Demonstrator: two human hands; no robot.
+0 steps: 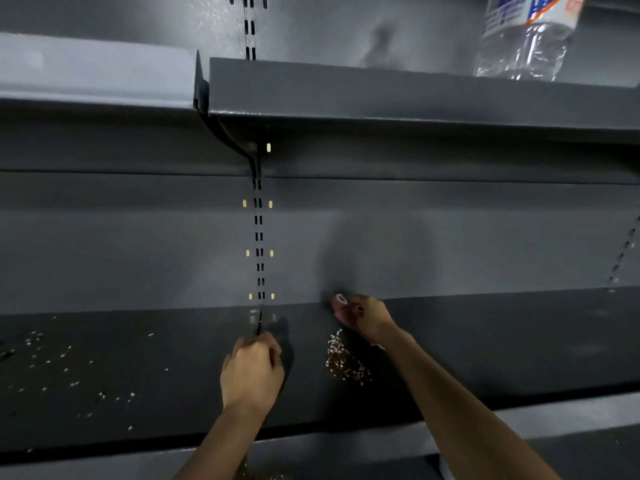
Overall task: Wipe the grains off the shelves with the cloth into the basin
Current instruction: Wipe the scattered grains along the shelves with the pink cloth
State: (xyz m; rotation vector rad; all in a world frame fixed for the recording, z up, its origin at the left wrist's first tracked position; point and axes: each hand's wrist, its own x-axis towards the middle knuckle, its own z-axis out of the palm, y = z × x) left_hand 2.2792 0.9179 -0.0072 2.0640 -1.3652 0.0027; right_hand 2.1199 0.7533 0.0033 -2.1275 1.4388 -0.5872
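Head view, looking at the dark grey shelving. My left hand point(251, 370) is down on the lower shelf point(485, 348), fingers curled into a fist, knuckles toward the back panel. I can't tell if anything is inside that fist; nothing shows past the fingers.

My right hand point(367, 322) is further in, at the seam where the shelf meets the back panel point(450, 244). It grips a bunched pinkish cloth point(341, 308), fingers curled round it; only a small wad of the cloth sticks out on the hand's left side, touching the back corner.

Main pile of grains point(344, 362) sits on the shelf between my two hands, nearer the right one: just in front of and below the right hand, beside the right wrist, and apart from the left fist. Pile is a tight streak, light and brown bits mixed.

Scattered grains point(62, 362) lie thin and spread out on the left part of the same shelf, well apart from both hands.

A few more grains point(258, 474) show at the bottom edge, below the shelf lip by my left forearm; what they lie in is not clear from this view.

Upper shelf point(381, 95) carries a clear plastic bottle point(526, 36) at top right. Slotted upright point(258, 237) runs down the back panel, ending just above the left fist.
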